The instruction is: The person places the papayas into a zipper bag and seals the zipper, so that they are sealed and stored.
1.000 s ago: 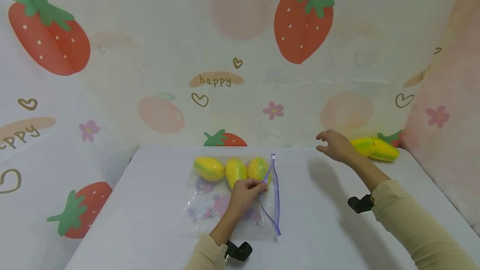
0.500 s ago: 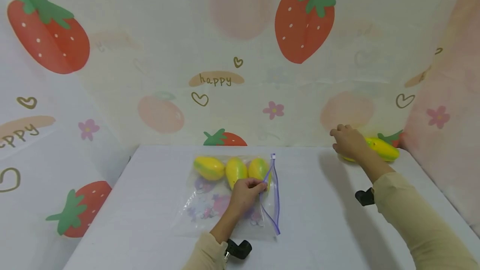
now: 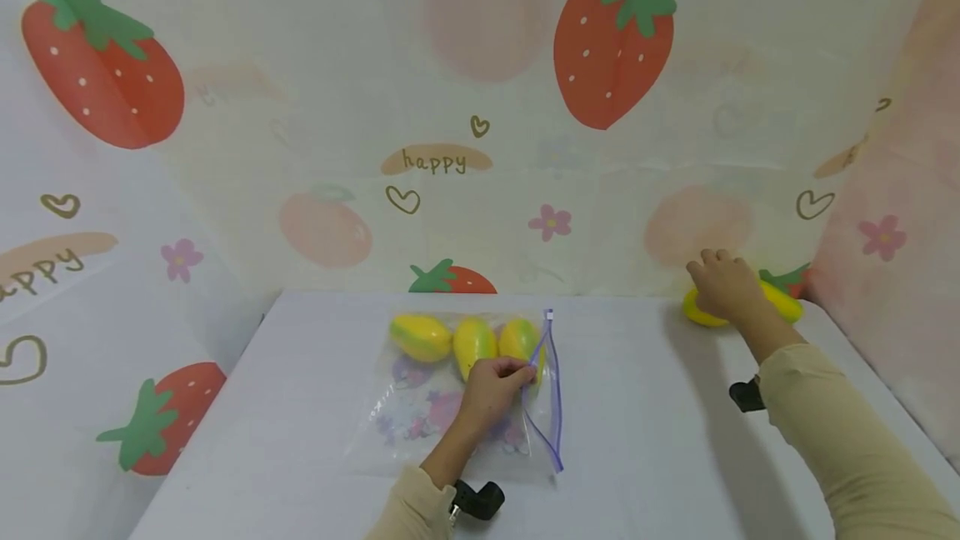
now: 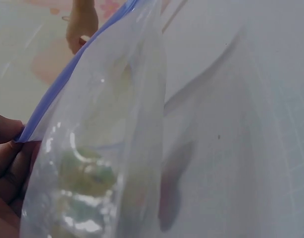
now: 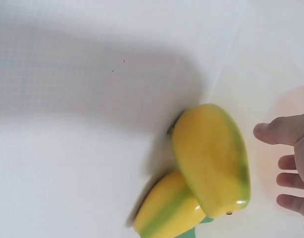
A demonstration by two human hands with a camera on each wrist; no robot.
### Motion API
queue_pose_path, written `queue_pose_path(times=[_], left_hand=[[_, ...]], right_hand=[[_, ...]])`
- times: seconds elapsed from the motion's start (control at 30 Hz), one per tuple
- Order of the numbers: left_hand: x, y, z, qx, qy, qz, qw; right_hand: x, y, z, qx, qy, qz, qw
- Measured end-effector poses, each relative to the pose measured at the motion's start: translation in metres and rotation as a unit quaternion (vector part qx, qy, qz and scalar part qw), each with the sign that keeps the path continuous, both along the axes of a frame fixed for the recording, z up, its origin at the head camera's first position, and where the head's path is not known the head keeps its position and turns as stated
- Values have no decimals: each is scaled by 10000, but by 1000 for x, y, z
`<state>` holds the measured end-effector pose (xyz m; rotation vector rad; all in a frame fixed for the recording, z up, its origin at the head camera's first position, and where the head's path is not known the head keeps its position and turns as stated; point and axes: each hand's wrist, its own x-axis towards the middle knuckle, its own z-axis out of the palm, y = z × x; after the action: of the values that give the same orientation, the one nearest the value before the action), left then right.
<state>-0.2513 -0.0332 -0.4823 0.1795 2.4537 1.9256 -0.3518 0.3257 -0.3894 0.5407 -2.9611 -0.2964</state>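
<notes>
A clear zip bag [image 3: 390, 440] with a purple zip edge lies on the table, three yellow-green mangoes [image 3: 420, 338] inside it. My left hand [image 3: 491, 394] pinches the bag's purple edge [image 4: 58, 87] between thumb and fingers; the bag mouth gapes on its right side. At the back right, my right hand [image 3: 727, 286] hovers over two more mangoes, partly hiding them in the head view. In the right wrist view those mangoes [image 5: 211, 158] touch each other, and the right hand [image 5: 295, 158] is beside them, fingers spread and holding nothing.
The white table [image 3: 630, 457] meets a printed backdrop [image 3: 510, 190] of strawberries, hearts and flowers along its back edge. A pinkish side sheet [image 3: 900, 315] stands at the right. Black devices [image 3: 480, 501] are worn at both wrists.
My right hand has moved to the right, from left of the two loose mangoes to over them. The left hand keeps its pinch on the bag, which lies where it was.
</notes>
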Motion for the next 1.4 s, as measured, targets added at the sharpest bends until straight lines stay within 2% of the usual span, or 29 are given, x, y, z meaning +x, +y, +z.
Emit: queue_pose_path(times=[0.37,0.57,0.73,0.97,1.1,1.23,1.4], left_hand=[[1,0,1,-99,-170,-2,9998],[3,1,1,-18,-128,26,9999],[4,2,1,40,-129,-12,9999],[3,1,3,71,-97,45,9999],[3,-1,3,86,-67,-1,9999],[3,-2,3,99,-39,7,9999],[4,-2,2,-52,-3,-37,10000]], right_hand=[[-3,19,-14,-258,-451,-529,9973],[-3,29,-20,-479,-668,-666,9944],[-4,30,-23,-432,-688,-501,9954],[-3,18,-22,-287,-795,-229,9962],[-1,15,-21,-181,-656,-201,9975],[2,17,-22,-449,-637,-349,9963],[10,23,-25,-1086,-840,-707,9880]])
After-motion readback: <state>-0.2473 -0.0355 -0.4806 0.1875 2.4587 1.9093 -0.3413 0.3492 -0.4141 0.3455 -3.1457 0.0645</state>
